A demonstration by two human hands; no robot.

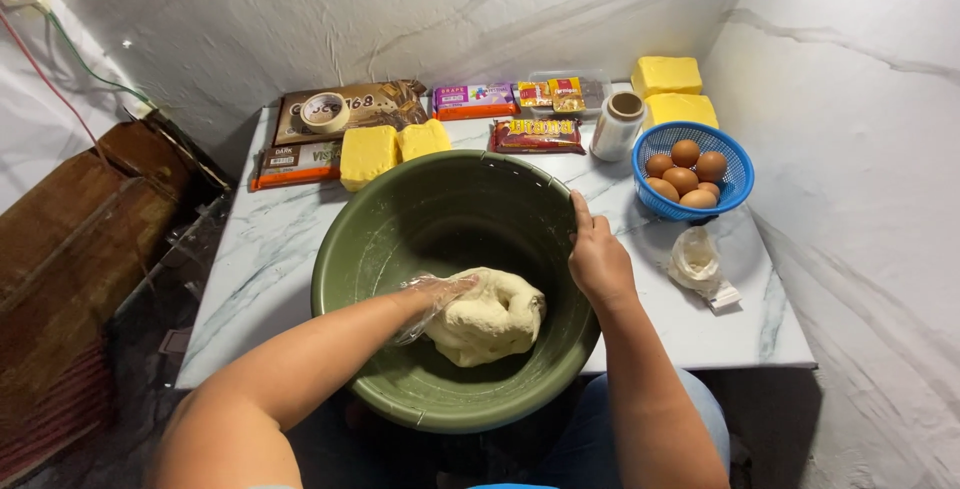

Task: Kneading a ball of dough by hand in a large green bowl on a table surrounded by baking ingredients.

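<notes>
Left hand [437, 296], in a thin clear glove, presses into the pale dough lump [490, 316] at the bottom of the green basin [400, 239]; fingers buried, so grip cannot be judged. Right hand [598, 259], bare, closed over the basin rim. Beyond the right hand: blue basket of eggs [735, 184], 6 visible. Crumpled plastic bag [694, 261] just outside it; contents unclear.

The big bowl [380, 249] is olive green, the dough [490, 319] in it pale cream; the table [720, 334] is white marble with grey veins; the basket [735, 184] is bright blue, its eggs [685, 174] brown; the butter blocks [667, 75] are yellow; the long packet [295, 165] is dark brown with an orange edge
</notes>
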